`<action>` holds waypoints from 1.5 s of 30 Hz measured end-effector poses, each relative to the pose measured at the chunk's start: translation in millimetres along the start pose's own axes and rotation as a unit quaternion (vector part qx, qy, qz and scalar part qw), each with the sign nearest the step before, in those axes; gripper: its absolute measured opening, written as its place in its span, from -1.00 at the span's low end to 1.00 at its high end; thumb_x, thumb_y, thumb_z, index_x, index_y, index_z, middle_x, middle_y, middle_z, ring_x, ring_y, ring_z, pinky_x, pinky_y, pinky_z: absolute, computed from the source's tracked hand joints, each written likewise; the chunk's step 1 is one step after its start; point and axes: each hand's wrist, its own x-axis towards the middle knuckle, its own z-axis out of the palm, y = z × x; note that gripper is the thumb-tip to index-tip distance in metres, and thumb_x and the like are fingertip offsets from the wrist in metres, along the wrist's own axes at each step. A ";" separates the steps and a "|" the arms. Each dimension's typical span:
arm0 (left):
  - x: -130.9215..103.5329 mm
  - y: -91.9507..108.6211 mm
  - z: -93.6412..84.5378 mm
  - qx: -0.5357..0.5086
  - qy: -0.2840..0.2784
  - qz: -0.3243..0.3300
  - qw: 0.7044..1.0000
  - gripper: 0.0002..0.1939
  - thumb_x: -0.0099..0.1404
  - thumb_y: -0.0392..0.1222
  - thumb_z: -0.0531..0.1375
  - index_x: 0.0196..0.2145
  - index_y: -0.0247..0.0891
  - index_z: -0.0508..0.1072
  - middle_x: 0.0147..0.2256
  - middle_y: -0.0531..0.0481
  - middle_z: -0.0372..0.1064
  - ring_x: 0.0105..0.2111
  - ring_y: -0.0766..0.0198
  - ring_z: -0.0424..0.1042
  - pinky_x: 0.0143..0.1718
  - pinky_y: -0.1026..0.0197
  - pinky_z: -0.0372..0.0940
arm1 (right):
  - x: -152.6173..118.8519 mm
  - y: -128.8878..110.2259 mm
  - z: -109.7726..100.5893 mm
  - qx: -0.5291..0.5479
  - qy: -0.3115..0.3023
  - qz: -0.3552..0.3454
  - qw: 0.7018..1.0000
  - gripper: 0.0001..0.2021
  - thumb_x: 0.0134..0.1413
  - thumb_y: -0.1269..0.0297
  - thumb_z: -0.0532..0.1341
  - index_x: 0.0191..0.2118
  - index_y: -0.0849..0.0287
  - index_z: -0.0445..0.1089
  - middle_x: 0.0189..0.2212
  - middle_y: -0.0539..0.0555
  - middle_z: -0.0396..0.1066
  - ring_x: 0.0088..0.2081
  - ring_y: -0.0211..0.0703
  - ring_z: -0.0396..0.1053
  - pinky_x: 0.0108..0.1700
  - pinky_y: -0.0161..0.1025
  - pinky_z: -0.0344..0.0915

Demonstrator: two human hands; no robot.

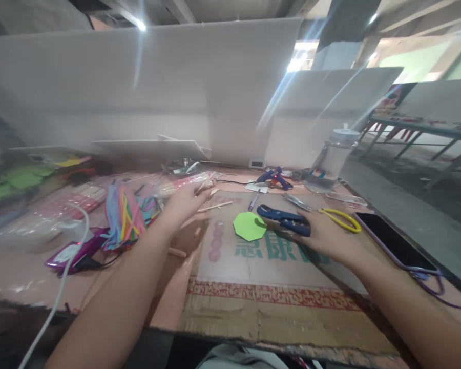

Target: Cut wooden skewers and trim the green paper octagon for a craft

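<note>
My right hand is closed round a dark blue pliers-like hand tool, whose head points left. A light green octagonal paper piece lies beside the head, on printed cardboard. My left hand reaches forward among thin wooden sticks and clear plastic packaging. Its fingers are blurred, and I cannot make out whether they hold a stick. One wooden stick lies just right of this hand, and a short wooden piece lies below the wrist.
Colourful strips and a purple device with a white cable lie left. A glue gun and a lidded clear container stand at the back. Yellow-handled scissors and a phone lie right.
</note>
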 end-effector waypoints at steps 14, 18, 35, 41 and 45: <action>19.0 -31.9 62.7 0.161 -0.082 0.022 0.983 -0.69 0.37 -0.15 0.16 0.01 -0.10 0.59 -0.07 -0.18 0.54 0.00 -0.06 0.47 -0.02 0.09 0.28 | 7.1 3.9 27.8 -0.156 0.016 0.079 0.984 -0.17 0.13 -0.37 0.06 0.21 0.29 0.34 0.00 0.44 0.43 0.03 0.42 0.38 0.00 0.23 0.31; 15.0 -14.2 61.2 0.129 -0.058 0.010 0.990 -0.74 0.37 -0.23 0.14 -0.09 -0.23 0.60 -0.11 -0.24 0.53 -0.02 -0.09 0.47 -0.01 0.04 0.29 | 8.4 6.0 25.1 -0.117 0.105 -0.022 0.987 -0.41 0.23 -0.15 0.12 0.15 0.23 0.39 0.09 0.36 0.42 0.14 0.34 0.33 0.15 0.25 0.22; -61.4 75.5 65.4 -0.320 -0.247 0.034 0.914 -0.79 0.28 -0.08 0.22 -0.28 -0.28 0.55 -0.31 -0.03 0.51 -0.26 0.20 0.41 -0.19 0.21 0.22 | -33.9 -96.9 -14.7 0.189 0.211 -0.289 0.914 -0.81 0.29 0.46 0.18 -0.04 0.07 0.41 -0.25 0.06 0.58 -0.26 -0.21 0.52 -0.24 -0.29 0.41; -62.5 76.5 64.2 -0.327 -0.240 0.027 0.914 -0.83 0.24 -0.14 0.28 -0.25 -0.25 0.59 -0.32 -0.02 0.49 -0.34 0.26 0.36 -0.31 0.27 0.22 | -32.5 -97.2 -18.6 0.226 0.191 -0.274 0.915 -0.85 0.25 0.47 0.17 -0.17 0.11 0.45 -0.37 0.04 0.53 -0.32 -0.22 0.47 -0.27 -0.29 0.37; -53.0 69.9 56.6 -0.512 -0.192 -0.004 0.837 -0.67 0.35 0.08 0.20 -0.14 -0.24 0.51 -0.40 0.04 0.37 -0.64 0.47 0.05 -0.63 0.37 -0.08 | -36.7 -79.6 -55.9 0.347 -0.006 -0.189 0.919 -0.87 0.25 0.22 0.28 -0.30 0.12 0.49 -0.39 0.04 0.53 -0.35 -0.21 0.47 -0.27 -0.29 0.37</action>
